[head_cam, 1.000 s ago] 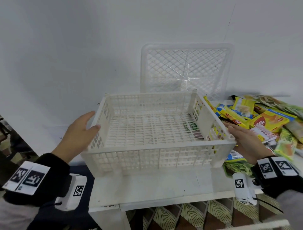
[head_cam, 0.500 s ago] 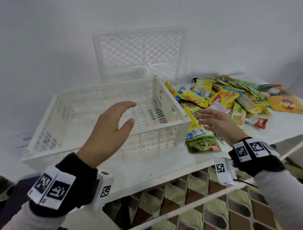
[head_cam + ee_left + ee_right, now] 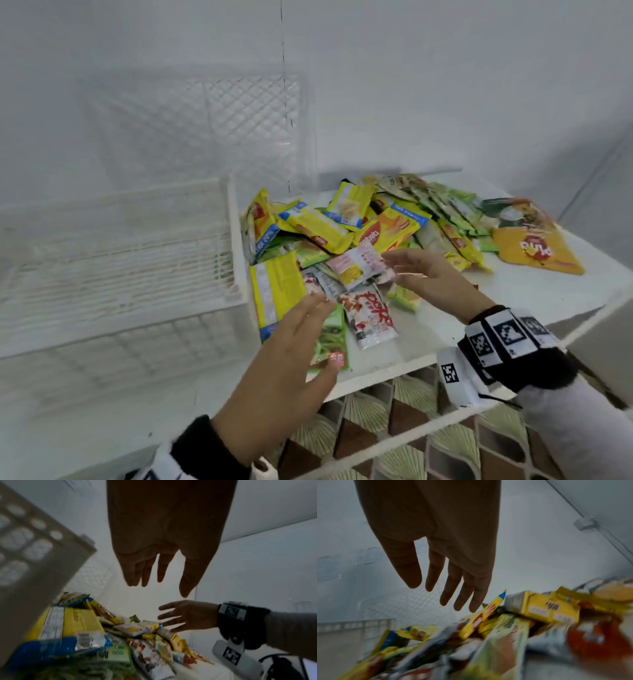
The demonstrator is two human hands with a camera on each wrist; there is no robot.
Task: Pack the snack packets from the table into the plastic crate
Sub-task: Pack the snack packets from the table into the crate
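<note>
Both hands hover with fingers spread and empty over the heap of snack packets [image 3: 359,246] on the white table [image 3: 534,301], left hand [image 3: 291,356] at 6 o'clock, right hand [image 3: 428,277] at 4 o'clock, while the blurred white plastic crate [image 3: 116,260] at 9 o'clock seems nearly empty.

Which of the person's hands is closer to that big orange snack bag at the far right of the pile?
The right hand. It hovers over the pile just left of the orange bag; the left hand is farther off, near the crate at the table's front edge.
</note>
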